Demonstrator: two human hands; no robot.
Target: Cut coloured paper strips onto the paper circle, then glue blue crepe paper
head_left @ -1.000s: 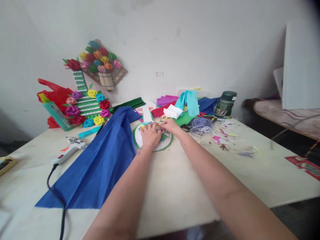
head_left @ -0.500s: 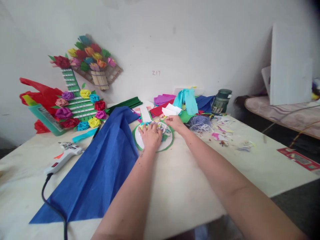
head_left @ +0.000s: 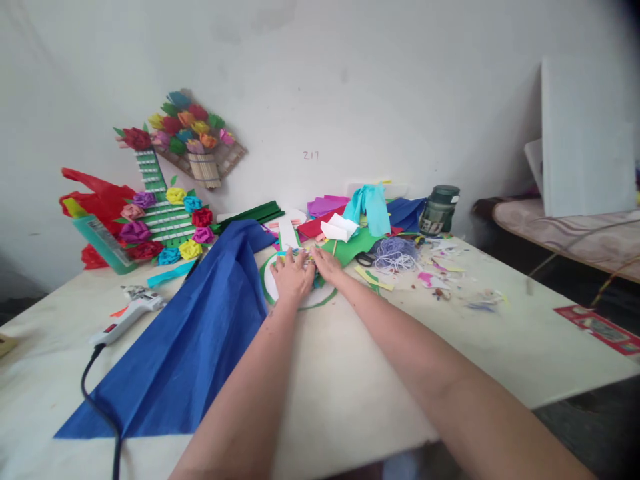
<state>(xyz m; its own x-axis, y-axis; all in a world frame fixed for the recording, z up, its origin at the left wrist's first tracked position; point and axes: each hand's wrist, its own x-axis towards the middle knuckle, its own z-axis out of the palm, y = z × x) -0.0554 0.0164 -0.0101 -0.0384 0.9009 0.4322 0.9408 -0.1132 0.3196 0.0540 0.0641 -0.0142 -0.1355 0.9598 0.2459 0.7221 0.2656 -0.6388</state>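
My left hand (head_left: 294, 275) lies flat, fingers spread, over coloured paper scraps on a round white board (head_left: 276, 288) with a green rim. Beside it my right hand (head_left: 327, 265) rests with fingers stretched out against the same scraps, close to the left fingertips. Most of the scraps are hidden under both hands. A white strip (head_left: 289, 236) reaches back from the board. Green paper (head_left: 356, 248) lies just behind my right hand, with a folded white paper (head_left: 340, 228) near it.
Blue paper (head_left: 200, 340) spreads left of my arms, beside a corded glue gun (head_left: 129, 315). Paper-flower crafts (head_left: 170, 217) and a glue bottle (head_left: 104, 243) stand at back left. Purple yarn (head_left: 395, 257), scissors (head_left: 367, 260), scraps and a dark green jar (head_left: 440, 210) sit at right.
My right hand has moved left and down onto the scraps, opening from a pinch to stretched fingers. The green paper and a yellow strip now show more to the right. The view has shifted slightly.
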